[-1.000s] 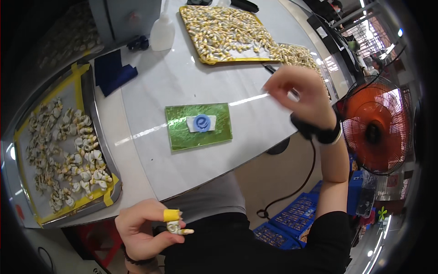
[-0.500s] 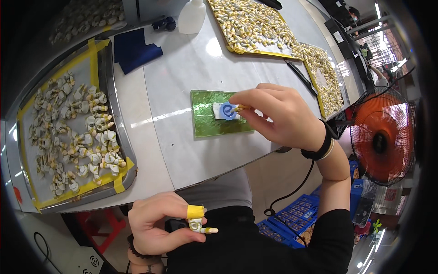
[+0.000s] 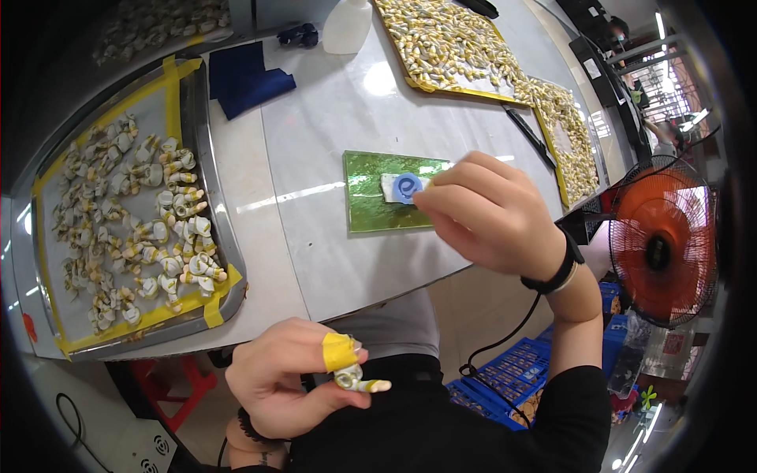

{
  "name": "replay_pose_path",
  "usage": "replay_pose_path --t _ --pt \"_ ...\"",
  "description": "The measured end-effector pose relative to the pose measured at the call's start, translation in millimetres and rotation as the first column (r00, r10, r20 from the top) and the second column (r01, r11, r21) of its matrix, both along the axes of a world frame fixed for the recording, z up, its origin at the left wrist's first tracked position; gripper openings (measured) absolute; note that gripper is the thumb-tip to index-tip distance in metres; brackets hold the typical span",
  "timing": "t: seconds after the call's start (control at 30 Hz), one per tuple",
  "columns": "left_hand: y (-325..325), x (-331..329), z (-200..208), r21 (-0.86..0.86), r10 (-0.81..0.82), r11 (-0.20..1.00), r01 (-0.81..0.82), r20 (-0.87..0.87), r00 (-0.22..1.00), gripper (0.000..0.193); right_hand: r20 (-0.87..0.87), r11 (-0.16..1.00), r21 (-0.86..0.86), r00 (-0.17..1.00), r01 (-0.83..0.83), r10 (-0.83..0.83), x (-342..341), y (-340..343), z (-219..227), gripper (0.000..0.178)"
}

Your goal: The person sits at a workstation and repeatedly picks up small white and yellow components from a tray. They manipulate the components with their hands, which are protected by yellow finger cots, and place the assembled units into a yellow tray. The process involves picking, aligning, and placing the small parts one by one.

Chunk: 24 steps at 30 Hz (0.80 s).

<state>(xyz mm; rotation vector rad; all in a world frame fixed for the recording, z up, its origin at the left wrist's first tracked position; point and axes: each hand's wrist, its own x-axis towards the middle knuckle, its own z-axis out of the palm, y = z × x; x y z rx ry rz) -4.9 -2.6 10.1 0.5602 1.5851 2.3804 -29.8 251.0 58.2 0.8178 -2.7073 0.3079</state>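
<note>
Low in front of me, my left hand (image 3: 288,374) pinches a small white figurine (image 3: 347,378) with yellow patches and a pale, finger-like piece sticking out. Yellow tape (image 3: 340,351) wraps the tip of its index finger. Over the table, my right hand (image 3: 493,209) is closed in a pinch, its fingertips beside a blue round pad (image 3: 408,188) with a darker curl on top. Only a trace of a small yellowish part shows at those fingertips; the rest is hidden. The blue pad sits on a white block, which lies on a green glassy plate (image 3: 364,217).
On the left stands a metal tray (image 3: 225,260) edged with yellow tape, holding several white figurines. Trays (image 3: 441,92) of small yellow-and-white parts lie at the back right. A blue cloth (image 3: 256,91), a white bottle (image 3: 347,27), a black tool (image 3: 530,138) and an orange fan (image 3: 658,244) surround the workspace.
My right hand has shifted slightly right with its fingers curled further, so the small yellow part now barely shows. My left hand tilts the figurine slightly. The whole view has shifted a little.
</note>
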Motion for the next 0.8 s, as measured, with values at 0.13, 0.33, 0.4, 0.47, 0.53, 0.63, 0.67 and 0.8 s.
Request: replay_pose_path --t 0.13,0.33,0.4,0.47,0.53,0.63,0.67,0.8 --pt "8.5 0.0 2.2 -0.012 0.009 1.000 -0.011 -0.137 0.991 0.029 0.138 0.834 -0.550 0.982 -0.031 0.128 28.1 -32.6 18.9 0.022" --pt "7.7 -1.1 1.7 -0.104 -0.060 0.994 0.033 -0.270 0.961 0.039 0.138 0.638 -0.766 0.950 -0.076 0.279 45.7 -48.8 11.6 0.017" --pt "7.8 -0.4 3.1 -0.033 -0.052 0.998 0.046 -0.229 0.972 0.031 0.130 0.649 -0.755 0.950 -0.090 0.282 46.9 -48.6 11.2 0.016" --pt "7.7 0.1 5.7 -0.069 -0.059 0.997 0.045 -0.223 0.973 0.030 0.101 0.658 -0.743 0.953 -0.118 0.285 47.9 -48.4 9.0 0.014" --pt "8.7 -0.5 8.1 -0.096 -0.087 0.993 0.065 -0.241 0.967 0.030 0.047 0.650 -0.741 0.954 -0.166 0.297 48.8 -48.3 3.3 0.012" --pt "11.1 -6.3 11.3 -0.155 -0.151 0.982 0.106 -0.315 0.937 0.028 0.105 0.683 -0.718 0.950 -0.132 0.295 49.7 -48.9 6.1 0.023" --pt "10.4 -7.8 13.5 -0.193 -0.168 0.975 0.105 -0.348 0.922 0.028 0.110 0.679 -0.722 0.947 -0.134 0.303 49.5 -48.8 6.0 0.022" --pt "12.1 -2.4 9.0 -0.236 -0.072 0.971 -0.034 -0.427 0.901 0.031 0.140 0.643 -0.755 0.927 -0.127 0.349 49.0 -47.2 6.6 0.018"
